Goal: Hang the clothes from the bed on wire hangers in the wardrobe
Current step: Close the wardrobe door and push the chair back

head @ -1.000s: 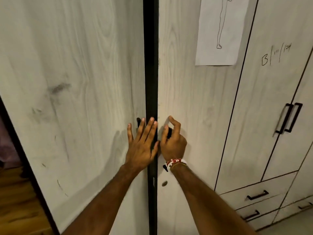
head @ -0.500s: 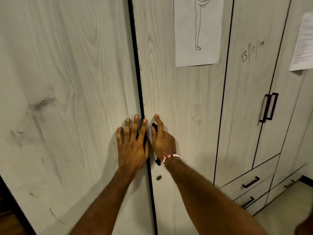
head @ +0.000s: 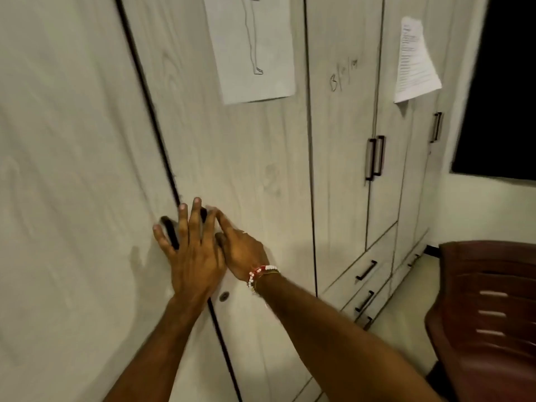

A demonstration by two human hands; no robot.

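Dark gap between the wardrobe's left door [head: 72,169] and right door [head: 232,155] has closed to a thin seam [head: 150,111]. Left hand [head: 191,250] lies flat, fingers spread over the slim black bar handle [head: 171,230]. Right hand [head: 240,250] has straight fingers on the right door, gripping nothing. Clothes and hangers out of view, so hanging looks finished. Doors are pale wood-grain laminate, matte and smudged.

Your picture is dim and warm-toned, lit from behind you. Soft shadows lie on the wardrobe doors [head: 75,175] beside your left hand [head: 193,256] and right hand [head: 242,252]. Motion blur smears fingers, wood grain and seams, and straight door edges bow towards the borders.
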